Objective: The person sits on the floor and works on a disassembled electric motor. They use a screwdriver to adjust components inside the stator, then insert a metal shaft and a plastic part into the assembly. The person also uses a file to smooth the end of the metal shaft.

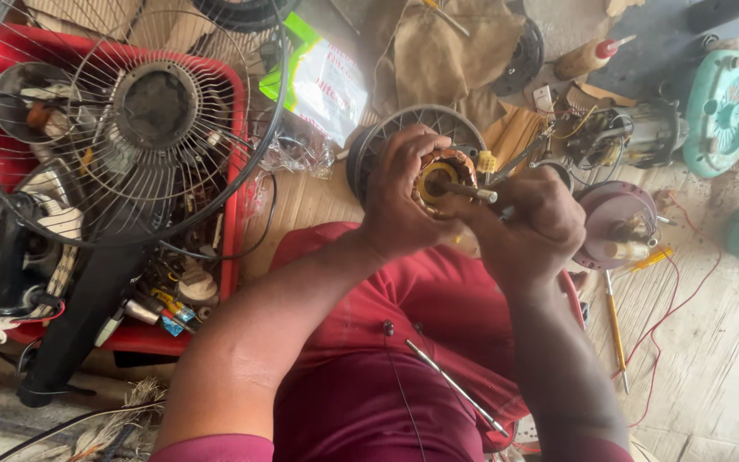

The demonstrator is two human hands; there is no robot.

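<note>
I see the stator (440, 181), a ring of copper windings round a yellow core, held up over my lap, and my left hand (399, 201) is wrapped tight round its outer edge. My right hand (534, 224) is closed on a thin metal tool (472, 192) whose tip sits at the core. I judge it heavy and stiff, the wire fragile, so hold the rim. A fan guard (121, 120) lies over a red crate (234, 154) at left

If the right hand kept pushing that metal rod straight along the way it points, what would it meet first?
The right hand aims the metal rod leftward into the motor stator held by the left hand. The rod tip already sits at the stator's central hole, so it would likely meet that first; depth inside is unclear.
</note>
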